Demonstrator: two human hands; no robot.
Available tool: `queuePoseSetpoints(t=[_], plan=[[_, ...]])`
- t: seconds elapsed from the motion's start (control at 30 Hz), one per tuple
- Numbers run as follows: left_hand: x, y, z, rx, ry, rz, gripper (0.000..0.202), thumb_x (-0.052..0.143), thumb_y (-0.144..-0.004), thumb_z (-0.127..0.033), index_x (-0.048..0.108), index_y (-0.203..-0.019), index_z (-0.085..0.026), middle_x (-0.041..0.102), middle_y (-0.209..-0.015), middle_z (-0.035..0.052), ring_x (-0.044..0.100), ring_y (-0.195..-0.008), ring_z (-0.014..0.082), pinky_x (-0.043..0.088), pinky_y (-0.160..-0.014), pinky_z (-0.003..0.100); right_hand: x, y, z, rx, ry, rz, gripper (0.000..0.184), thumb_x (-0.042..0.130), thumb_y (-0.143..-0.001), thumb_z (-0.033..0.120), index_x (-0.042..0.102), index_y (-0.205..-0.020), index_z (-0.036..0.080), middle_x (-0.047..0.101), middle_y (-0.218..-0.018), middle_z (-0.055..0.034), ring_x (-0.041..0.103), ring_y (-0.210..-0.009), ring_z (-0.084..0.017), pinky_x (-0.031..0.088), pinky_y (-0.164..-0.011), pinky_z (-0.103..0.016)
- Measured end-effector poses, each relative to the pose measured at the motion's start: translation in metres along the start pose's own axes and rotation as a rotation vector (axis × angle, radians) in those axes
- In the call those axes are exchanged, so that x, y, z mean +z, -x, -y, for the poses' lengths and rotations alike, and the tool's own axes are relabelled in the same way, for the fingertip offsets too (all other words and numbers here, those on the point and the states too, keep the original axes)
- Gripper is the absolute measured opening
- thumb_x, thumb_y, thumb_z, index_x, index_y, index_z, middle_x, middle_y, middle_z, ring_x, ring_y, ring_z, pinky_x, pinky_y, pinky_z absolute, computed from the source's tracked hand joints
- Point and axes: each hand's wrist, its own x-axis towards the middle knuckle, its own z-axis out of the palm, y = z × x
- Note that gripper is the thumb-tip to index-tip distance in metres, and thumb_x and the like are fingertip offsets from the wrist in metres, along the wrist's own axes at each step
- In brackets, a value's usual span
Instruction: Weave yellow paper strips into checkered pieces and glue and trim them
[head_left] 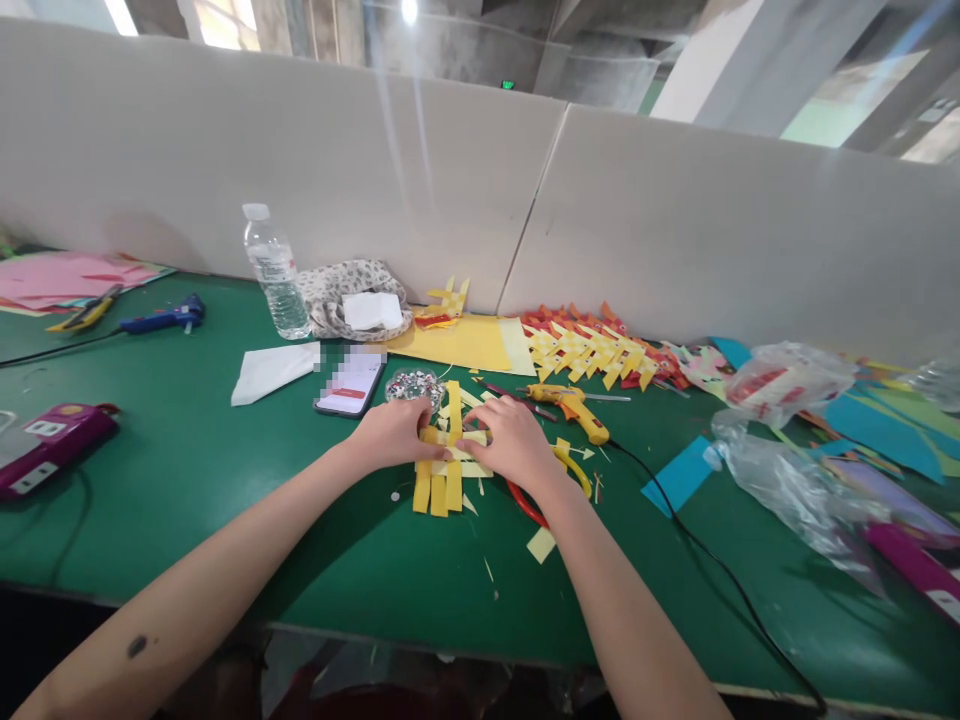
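Yellow paper strips (438, 492), woven across one another, lie on the green table before me. My left hand (394, 432) pinches their left side with thumb and fingers. At the right side, my right hand (519, 440) has its thumb and fingers closed on the paler crossing strips. Scissors (528, 506) with red and yellow handles lie partly under my right wrist. Just behind my hands is a clear dish of small beads or eyes (414, 386), with loose paper scraps beside it. The fingertips partly hide the weave.
A yellow glue gun (571, 404) trails its cord rightward. Woven yellow paper fish (589, 352) line the back. A phone (351, 382), a water bottle (277, 275) and a blue glue gun (165, 316) stand or lie left. Plastic bags (787, 490) lie right, before a partition (420, 180).
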Motion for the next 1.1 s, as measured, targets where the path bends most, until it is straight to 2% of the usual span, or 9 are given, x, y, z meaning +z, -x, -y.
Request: queuePoseSetpoints(t=[0.17, 0.27, 0.4, 0.53, 0.7, 0.87, 1.0, 1.1], plan=[[0.006, 0.000, 0.001, 0.020, 0.286, -0.017, 0.043, 0.066, -0.059, -0.046, 0.044, -0.085, -0.021, 0.055, -0.075, 0.0001, 0.048, -0.057, 0.0132, 0.032, -0.051, 0.024, -0.001, 0.000, 0.002, 0.011, 0.010, -0.006, 0.025, 0.065, -0.071, 0.041, 0.064, -0.085, 0.021, 0.061, -0.085, -0.0057, 0.051, -0.089, -0.023, 0.042, -0.079, -0.036], [0.012, 0.000, -0.001, -0.001, 0.392, -0.015, 0.044, 0.066, -0.061, -0.042, 0.044, -0.093, -0.021, 0.053, -0.074, -0.0014, 0.047, -0.054, 0.0113, 0.034, -0.050, 0.023, 0.000, 0.000, 0.002, 0.010, 0.018, -0.049, 0.029, 0.067, -0.069, 0.041, 0.064, -0.090, 0.020, 0.060, -0.094, -0.0072, 0.049, -0.096, -0.024, 0.041, -0.084, -0.037], [0.021, 0.000, -0.003, -0.013, 0.427, -0.068, 0.042, 0.066, -0.062, -0.040, 0.045, -0.094, -0.020, 0.050, -0.068, -0.0038, 0.044, -0.052, 0.0104, 0.031, -0.048, 0.022, 0.003, 0.000, 0.001, -0.016, 0.004, -0.040, 0.030, 0.066, -0.070, 0.041, 0.065, -0.092, 0.019, 0.062, -0.098, -0.0074, 0.050, -0.099, -0.025, 0.040, -0.088, -0.039], [0.029, -0.002, -0.002, 0.002, 0.461, -0.162, 0.036, 0.064, -0.066, -0.036, 0.048, -0.094, -0.020, 0.053, -0.073, -0.0025, 0.046, -0.054, 0.0094, 0.035, -0.051, 0.022, 0.003, -0.001, 0.000, -0.073, -0.050, -0.018, 0.025, 0.056, -0.081, 0.039, 0.066, -0.096, 0.021, 0.065, -0.098, -0.0064, 0.052, -0.098, -0.024, 0.041, -0.087, -0.040], [0.030, -0.005, -0.001, 0.034, 0.648, -0.233, 0.032, 0.065, -0.068, -0.032, 0.048, -0.092, -0.020, 0.056, -0.076, -0.0018, 0.052, -0.059, 0.0096, 0.041, -0.056, 0.023, 0.000, -0.002, 0.001, -0.029, -0.267, -0.060, 0.028, 0.049, -0.086, 0.037, 0.063, -0.106, 0.023, 0.067, -0.103, -0.0045, 0.056, -0.097, -0.022, 0.043, -0.086, -0.039], [0.024, -0.005, -0.006, 0.085, 0.828, -0.284, 0.029, 0.068, -0.067, -0.029, 0.048, -0.087, -0.019, 0.059, -0.077, -0.0004, 0.056, -0.065, 0.0105, 0.045, -0.060, 0.023, -0.003, -0.003, 0.004, 0.109, -0.510, -0.148, 0.025, 0.052, -0.084, 0.040, 0.066, -0.097, 0.025, 0.068, -0.097, -0.0043, 0.061, -0.090, -0.020, 0.047, -0.079, -0.036], [0.022, -0.004, -0.011, 0.132, 0.855, -0.312, 0.026, 0.068, -0.068, -0.029, 0.049, -0.081, -0.018, 0.057, -0.076, -0.0011, 0.054, -0.064, 0.0091, 0.043, -0.058, 0.021, -0.007, -0.003, 0.009, 0.077, -0.622, -0.169, 0.022, 0.052, -0.083, 0.040, 0.067, -0.085, 0.024, 0.067, -0.087, -0.0025, 0.061, -0.083, -0.018, 0.046, -0.076, -0.032], [0.024, -0.004, -0.010, 0.116, 0.860, -0.329, 0.028, 0.070, -0.066, -0.031, 0.049, -0.080, -0.018, 0.055, -0.073, -0.0022, 0.050, -0.058, 0.0076, 0.040, -0.054, 0.021, -0.010, -0.003, 0.011, 0.063, -0.628, -0.184, 0.023, 0.052, -0.083, 0.041, 0.066, -0.080, 0.023, 0.064, -0.085, -0.0029, 0.060, -0.082, -0.017, 0.046, -0.076, -0.031]])
